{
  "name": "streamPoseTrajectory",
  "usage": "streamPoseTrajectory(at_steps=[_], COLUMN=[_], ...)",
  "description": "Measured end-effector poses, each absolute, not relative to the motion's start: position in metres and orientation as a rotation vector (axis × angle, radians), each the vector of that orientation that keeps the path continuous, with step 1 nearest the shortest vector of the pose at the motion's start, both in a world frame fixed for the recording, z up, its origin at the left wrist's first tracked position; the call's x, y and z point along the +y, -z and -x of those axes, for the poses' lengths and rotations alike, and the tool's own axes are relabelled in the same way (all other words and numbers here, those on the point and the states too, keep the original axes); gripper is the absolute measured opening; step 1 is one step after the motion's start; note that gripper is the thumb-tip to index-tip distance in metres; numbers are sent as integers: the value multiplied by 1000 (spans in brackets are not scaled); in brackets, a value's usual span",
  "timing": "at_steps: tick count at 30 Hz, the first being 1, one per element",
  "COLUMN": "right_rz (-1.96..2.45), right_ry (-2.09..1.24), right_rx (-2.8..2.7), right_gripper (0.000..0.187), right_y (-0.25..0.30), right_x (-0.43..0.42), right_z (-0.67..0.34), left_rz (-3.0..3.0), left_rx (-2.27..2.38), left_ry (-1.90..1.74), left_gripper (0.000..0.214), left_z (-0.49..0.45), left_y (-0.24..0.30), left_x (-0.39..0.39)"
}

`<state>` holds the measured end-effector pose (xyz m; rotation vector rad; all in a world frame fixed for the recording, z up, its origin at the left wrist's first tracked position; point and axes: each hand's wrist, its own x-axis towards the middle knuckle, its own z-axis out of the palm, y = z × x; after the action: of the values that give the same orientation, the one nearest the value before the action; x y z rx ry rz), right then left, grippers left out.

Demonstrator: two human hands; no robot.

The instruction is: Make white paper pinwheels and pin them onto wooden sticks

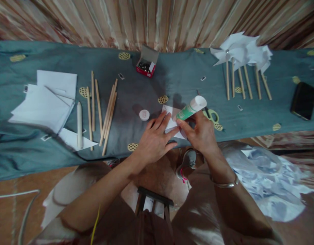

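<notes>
A small sheet of white paper (pixel 169 109) lies near the table's front edge. My left hand (pixel 157 137) rests on it with fingers stretched out, pressing its left side. In my right hand (pixel 201 132) is a white glue stick with a green label (pixel 188 109). It is tilted, its lower end down at the paper, though the fingers partly hide the contact. A round white cap (pixel 144 115) sits left of the paper. Green-handled scissors (pixel 213 116) lie just beyond my right hand, partly covered by it.
An opened red box of metal pins (pixel 146 66) stands at the back. To the left are several wooden sticks (pixel 109 115), a white candle-like rod (pixel 79 126) and paper sheets (pixel 42 105). Paper pinwheels (pixel 245 51) and a black phone (pixel 304 100) lie right. A bag of paper scraps (pixel 269 180) is below.
</notes>
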<state>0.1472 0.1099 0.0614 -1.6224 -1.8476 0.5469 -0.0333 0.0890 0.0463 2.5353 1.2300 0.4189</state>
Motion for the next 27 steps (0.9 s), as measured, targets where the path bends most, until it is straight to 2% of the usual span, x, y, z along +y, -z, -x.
streamPoseTrajectory(at_steps=[19, 27], right_rz=[1658, 1649], right_ry=[-579, -539], right_rx=[-1865, -1984], right_gripper=[46, 41], right_y=[-62, -67], right_x=[113, 113], right_z=[-144, -141], left_rz=[-2562, -2580], left_rx=[1239, 1251], left_ry=[-409, -400], left_gripper=[53, 52], left_z=[34, 33], left_y=[-46, -49], left_x=[90, 90])
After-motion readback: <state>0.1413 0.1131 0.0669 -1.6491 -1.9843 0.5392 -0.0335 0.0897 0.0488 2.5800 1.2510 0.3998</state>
